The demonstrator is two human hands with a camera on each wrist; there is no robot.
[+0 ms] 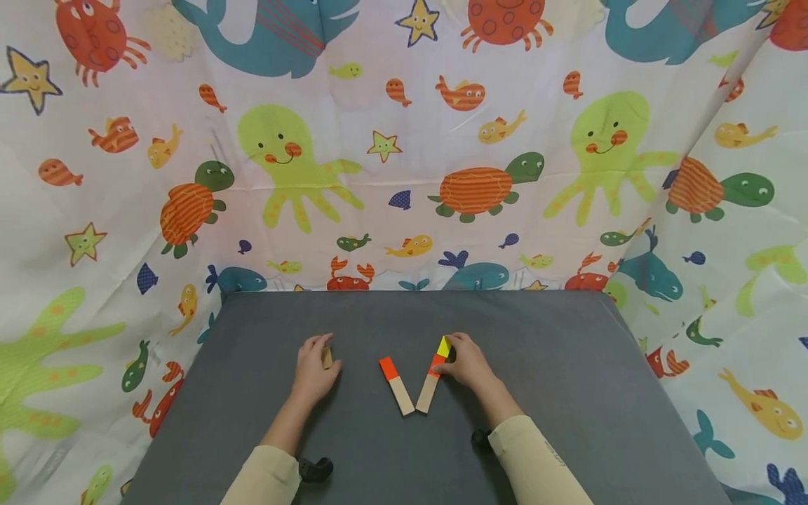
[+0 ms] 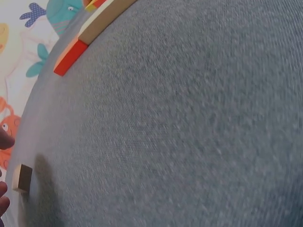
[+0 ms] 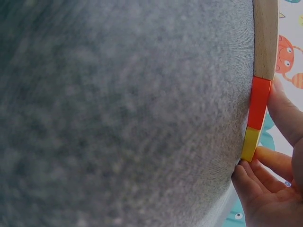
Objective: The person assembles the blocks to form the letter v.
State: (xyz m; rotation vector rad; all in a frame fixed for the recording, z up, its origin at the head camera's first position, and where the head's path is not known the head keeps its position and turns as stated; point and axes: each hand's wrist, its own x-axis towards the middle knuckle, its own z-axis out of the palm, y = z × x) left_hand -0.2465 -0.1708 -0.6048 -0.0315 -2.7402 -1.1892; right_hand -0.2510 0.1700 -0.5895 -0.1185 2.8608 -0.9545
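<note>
Two strips of blocks form a V on the grey table. The left strip is a red block [image 1: 388, 368] above a plain wooden block [image 1: 402, 397]. In the right strip, a plain wooden block [image 1: 427, 394] meets a red block [image 1: 437, 365], topped by a yellow triangular block [image 1: 445, 346]. My right hand [image 1: 470, 362] holds that top end, thumb along the red block [image 3: 259, 101] and fingertips at the yellow block [image 3: 251, 144]. My left hand [image 1: 315, 369] spreads around a small wooden block [image 2: 22, 178], which stands apart from the fingers in the left wrist view.
The grey table [image 1: 536, 421] ends at a white curtain [image 1: 379, 203] printed with sea animals, which also hangs at both sides. A black wrist strap piece [image 1: 315, 470] hangs by the left sleeve, another [image 1: 481, 440] by the right.
</note>
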